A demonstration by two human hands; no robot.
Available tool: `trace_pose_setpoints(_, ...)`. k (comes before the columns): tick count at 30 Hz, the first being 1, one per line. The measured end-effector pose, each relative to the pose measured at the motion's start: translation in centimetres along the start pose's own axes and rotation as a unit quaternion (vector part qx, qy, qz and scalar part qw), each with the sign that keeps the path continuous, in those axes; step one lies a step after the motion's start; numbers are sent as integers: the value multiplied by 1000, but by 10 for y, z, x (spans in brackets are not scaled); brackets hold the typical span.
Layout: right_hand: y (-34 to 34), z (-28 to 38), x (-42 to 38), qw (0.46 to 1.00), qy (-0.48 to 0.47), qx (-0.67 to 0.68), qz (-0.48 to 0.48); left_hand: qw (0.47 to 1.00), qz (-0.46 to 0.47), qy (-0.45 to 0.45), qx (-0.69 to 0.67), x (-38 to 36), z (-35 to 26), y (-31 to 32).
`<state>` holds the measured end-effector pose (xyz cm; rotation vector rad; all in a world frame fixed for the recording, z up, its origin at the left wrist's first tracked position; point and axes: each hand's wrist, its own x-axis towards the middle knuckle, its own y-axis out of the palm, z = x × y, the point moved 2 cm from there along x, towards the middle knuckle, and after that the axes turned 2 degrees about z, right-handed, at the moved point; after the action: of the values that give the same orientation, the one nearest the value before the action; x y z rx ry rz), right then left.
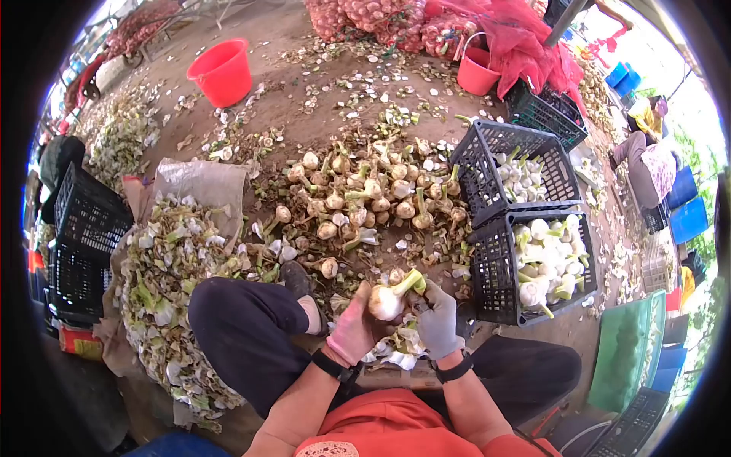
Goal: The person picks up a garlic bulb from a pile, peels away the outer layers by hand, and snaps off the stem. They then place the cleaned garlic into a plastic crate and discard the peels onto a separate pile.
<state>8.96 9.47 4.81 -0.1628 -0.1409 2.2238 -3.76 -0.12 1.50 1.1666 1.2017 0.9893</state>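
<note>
My left hand (353,326) is closed around a garlic bulb (386,304), which it holds above my lap. The bulb is whitish, with a thick green stem that points up and right. Close beside the stem, my right hand (440,321) in a grey glove has its fingers curled in. Whatever those fingers grip is hidden, though something small and dark shows between the hands. Pale garlic peelings (402,349) lie just below both hands. In front of me is a pile of untrimmed garlic bulbs (373,190) with stems and dry skins.
Two black crates (487,266) with white garlic stand at my right. A heap of peelings (167,289) covers a sack at my left, near stacked black crates (80,244). Red buckets (222,74) and filled net bags (381,19) are farther back. Other people (647,164) sit at the right.
</note>
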Motion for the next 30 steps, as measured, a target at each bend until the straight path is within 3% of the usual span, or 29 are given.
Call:
trace_pose_setpoints(1, 1, -6, 1, 999, 9, 3, -43, 1000, 1, -4, 3, 2, 5, 3)
trace_pose_setpoints(3, 0, -18, 0, 996, 20, 8, -86, 955, -130, 113, 241, 2, 14, 15)
trace_pose_setpoints(4, 0, -22, -1, 995, 11, -15, -97, 838, -168, 183, 485, 0, 16, 30)
trace_pose_setpoints(5, 0, -19, -1, 994, 2, -38, -107, 838, -169, 182, 485, 1, 18, 25)
trace_pose_setpoints(6, -1, -15, -2, 994, 2, -37, -107, 758, -174, 250, 576, 2, 17, 18)
trace_pose_setpoints(7, -4, -11, -3, 994, 50, 56, -84, 664, -176, 312, 656, 1, 17, 15)
trace_pose_setpoints(8, -5, -5, -5, 982, 97, 149, -61, 837, -130, 286, 448, 0, 16, 34)
trace_pose_setpoints(9, -5, -1, -7, 982, 97, 150, -61, 861, -178, 269, 394, 0, 6, 28)
trace_pose_setpoints(11, -4, 6, -13, 981, 93, 166, 27, 931, -190, 147, 275, 0, -4, 14)
trace_pose_setpoints(14, -10, 14, -11, 981, 109, 157, 17, 890, -164, 199, 376, 4, 4, 25)
trace_pose_setpoints(17, -15, 9, -16, 989, 90, 116, 11, 887, -160, 195, 387, 1, 2, 19)
trace_pose_setpoints(19, -17, 16, -14, 991, 94, 100, 5, 919, -161, 160, 324, -2, 2, 23)
trace_pose_setpoints(21, -25, 21, -5, 996, 73, 44, -26, 959, -89, 109, 246, -1, 9, 32)
trace_pose_setpoints(23, -30, 23, 3, 996, 54, -15, -62, 960, -58, 88, 258, 1, 15, 34)
trace_pose_setpoints(25, -29, 14, 12, 978, 12, -175, -110, 966, -50, 52, 247, -1, 22, 17)
trace_pose_setpoints(27, -32, -26, 26, 947, 8, -278, -157, 958, -38, -21, 282, -9, 32, 31)
trace_pose_setpoints(30, -42, -69, 31, 946, 7, -310, -98, 978, -28, -63, 198, -14, 39, 26)
